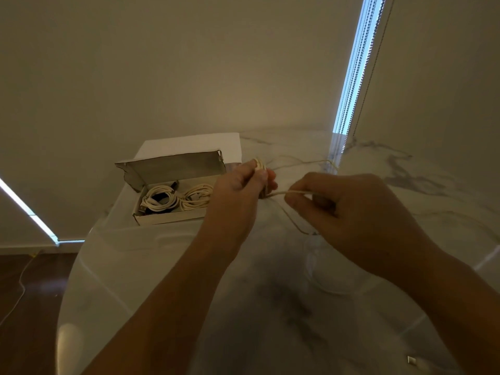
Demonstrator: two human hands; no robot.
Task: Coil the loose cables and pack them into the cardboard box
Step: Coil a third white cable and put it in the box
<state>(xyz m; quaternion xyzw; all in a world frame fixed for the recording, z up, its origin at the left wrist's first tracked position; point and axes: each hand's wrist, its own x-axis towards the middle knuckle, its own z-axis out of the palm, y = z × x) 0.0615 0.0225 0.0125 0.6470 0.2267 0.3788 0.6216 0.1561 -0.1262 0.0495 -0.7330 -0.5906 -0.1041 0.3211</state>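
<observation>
- Thin cream-white cable (278, 193), half wound, was held in the air between both hands, above the white marble-look table (270, 293), just right of the box.
- Left hand (238, 182) had fingers and thumb curled round the small wound bundle of cream loops (260, 164); the loops poked out above the fingertips.
- Right hand (351, 209) was closed in a pinch on the free run of the cable, which was drawn fairly taut across to the left hand.
- Rest of the cable trailed loose over the table behind the hands. Its far end was prob. near the blind, but the view was too dim to be sure.
- Open brown cardboard box w/ raised lid (173, 196) sat left of the hands and already held two cream cable coils (178, 198) side by side, plus sth dark.
- Handling, my judgement: cable was light, soft and floppy, w/ a bit of spring, so the loops would likely pop open if the grip eased. Not fragile, but connector ends shouldn't be kinked.
- Best hold: pinch across the whole bundle at one side, feed the slack w/ the other hand close to the coil, and keep light tension.
- Finished coil looked small enough for the room left at the box's right end.
</observation>
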